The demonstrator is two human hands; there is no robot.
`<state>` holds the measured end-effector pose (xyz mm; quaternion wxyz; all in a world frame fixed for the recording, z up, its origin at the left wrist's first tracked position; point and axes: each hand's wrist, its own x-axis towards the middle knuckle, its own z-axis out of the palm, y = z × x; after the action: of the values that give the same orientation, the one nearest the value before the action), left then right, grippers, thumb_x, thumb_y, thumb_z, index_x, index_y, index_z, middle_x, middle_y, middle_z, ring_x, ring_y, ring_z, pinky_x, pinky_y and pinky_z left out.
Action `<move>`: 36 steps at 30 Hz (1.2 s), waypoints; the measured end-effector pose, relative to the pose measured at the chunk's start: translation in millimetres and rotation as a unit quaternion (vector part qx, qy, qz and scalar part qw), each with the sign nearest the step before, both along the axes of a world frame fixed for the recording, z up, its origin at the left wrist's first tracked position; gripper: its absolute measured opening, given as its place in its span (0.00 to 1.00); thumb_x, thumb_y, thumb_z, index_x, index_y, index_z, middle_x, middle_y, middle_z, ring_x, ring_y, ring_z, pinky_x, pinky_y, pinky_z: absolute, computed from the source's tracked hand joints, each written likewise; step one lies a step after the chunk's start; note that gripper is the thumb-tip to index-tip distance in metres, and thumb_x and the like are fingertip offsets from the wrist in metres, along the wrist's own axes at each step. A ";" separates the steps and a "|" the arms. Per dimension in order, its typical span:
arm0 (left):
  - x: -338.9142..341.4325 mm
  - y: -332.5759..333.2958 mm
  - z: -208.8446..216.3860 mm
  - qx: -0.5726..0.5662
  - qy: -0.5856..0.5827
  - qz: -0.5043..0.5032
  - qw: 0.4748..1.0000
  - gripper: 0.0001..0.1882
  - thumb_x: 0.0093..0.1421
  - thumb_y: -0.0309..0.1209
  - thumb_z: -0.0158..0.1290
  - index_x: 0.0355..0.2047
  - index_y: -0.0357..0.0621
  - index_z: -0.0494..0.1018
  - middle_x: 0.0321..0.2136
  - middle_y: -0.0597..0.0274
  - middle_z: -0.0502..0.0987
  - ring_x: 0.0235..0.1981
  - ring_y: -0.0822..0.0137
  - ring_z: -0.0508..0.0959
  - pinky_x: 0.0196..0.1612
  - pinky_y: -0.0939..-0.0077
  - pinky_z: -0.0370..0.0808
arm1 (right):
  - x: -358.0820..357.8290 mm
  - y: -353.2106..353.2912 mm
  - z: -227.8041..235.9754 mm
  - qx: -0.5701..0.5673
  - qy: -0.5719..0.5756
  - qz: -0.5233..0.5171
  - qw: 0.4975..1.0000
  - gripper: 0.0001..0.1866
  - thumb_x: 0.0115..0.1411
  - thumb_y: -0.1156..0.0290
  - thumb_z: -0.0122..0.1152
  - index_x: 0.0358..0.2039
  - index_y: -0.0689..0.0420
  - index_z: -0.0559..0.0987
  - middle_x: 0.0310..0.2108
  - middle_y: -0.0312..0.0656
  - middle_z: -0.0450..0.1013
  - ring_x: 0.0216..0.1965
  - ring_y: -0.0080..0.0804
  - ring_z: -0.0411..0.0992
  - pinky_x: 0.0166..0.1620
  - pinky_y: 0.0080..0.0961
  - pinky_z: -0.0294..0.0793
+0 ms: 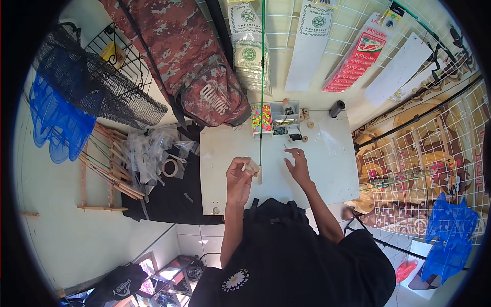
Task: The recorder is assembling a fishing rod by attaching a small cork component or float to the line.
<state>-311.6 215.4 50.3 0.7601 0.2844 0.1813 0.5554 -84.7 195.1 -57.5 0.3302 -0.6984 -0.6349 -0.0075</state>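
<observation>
My left hand (237, 180) is closed on a small pale block (251, 167), held up over the left half of the white tabletop (225, 148). Just right of it, a thin green rod (262, 102) runs down from the top of the view to a short light-wood handle (260, 175). Farther right, my right hand (298, 168) is over the table with its fingers bent. A thin pin-like piece (285, 146) juts from its fingertips; its exact kind is too small to make out.
At the table's back stand a compartment tray (277, 106) with bright beads, wooden spools (305, 138) and a black cylinder (337, 108). On the left lie plastic bags (148, 153) and a tape roll (170, 168). A camouflage bag (204, 87) leans behind; wire racks (424, 179) flank the right.
</observation>
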 end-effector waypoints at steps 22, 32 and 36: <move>21.4 -8.0 2.5 -0.062 0.091 0.027 0.993 0.12 0.58 0.16 0.55 0.41 0.38 0.68 0.42 0.59 0.72 0.40 0.67 0.79 0.41 0.75 0.80 | -63.7 -21.2 120.9 -0.009 0.485 0.138 0.864 0.10 0.49 0.73 0.73 0.31 0.58 0.80 0.29 0.33 0.77 0.30 0.18 0.68 0.36 0.19 0.68; 10.7 -13.4 1.6 -0.084 0.081 -0.028 0.993 0.17 0.64 0.27 0.53 0.51 0.34 0.68 0.43 0.52 0.75 0.43 0.56 0.80 0.49 0.64 0.81 | -46.5 -26.5 122.6 -0.063 0.512 0.165 0.841 0.15 0.54 0.80 0.67 0.43 0.63 0.78 0.31 0.36 0.76 0.32 0.18 0.69 0.40 0.19 0.68; 1.1 -21.0 -7.8 -0.061 0.089 -0.079 0.991 0.18 0.64 0.29 0.54 0.52 0.34 0.68 0.42 0.53 0.76 0.41 0.57 0.81 0.43 0.71 0.81 | -42.6 -29.3 127.1 -0.068 0.576 0.147 0.802 0.18 0.54 0.82 0.66 0.46 0.64 0.76 0.30 0.36 0.76 0.34 0.19 0.73 0.42 0.20 0.70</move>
<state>-310.5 194.4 42.5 0.7987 0.2990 0.2583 0.4539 -127.3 165.8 69.5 0.5840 -0.4931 -0.4222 0.4875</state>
